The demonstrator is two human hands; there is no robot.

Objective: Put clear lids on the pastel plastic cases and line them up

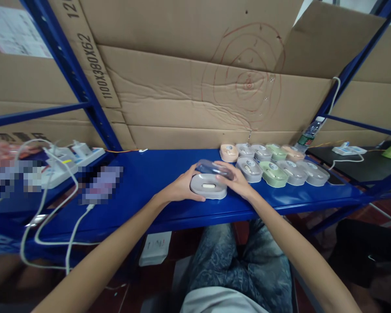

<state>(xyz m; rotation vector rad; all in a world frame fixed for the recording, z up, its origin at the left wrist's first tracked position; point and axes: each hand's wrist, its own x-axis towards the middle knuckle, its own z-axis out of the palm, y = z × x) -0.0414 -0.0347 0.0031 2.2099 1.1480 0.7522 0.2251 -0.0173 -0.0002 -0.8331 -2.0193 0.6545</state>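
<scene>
Two half-curled hands (182, 186) grip one grey case (211, 193) and one clear lid (210, 168) near nine more cases (274, 174).

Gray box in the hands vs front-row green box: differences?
Color: gray box is gray, green box pale green.
Lid: the gray box's clear lid is tilted, not seated; the green box is lidded.
Support: the left hand holds the gray box; the green box stands untouched on the blue table.
Shared: rounded, oblong form.

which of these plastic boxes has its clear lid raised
The grey oval plastic box in the left hand: its clear plastic lid is tilted up, while the boxes at right look closed.
</scene>
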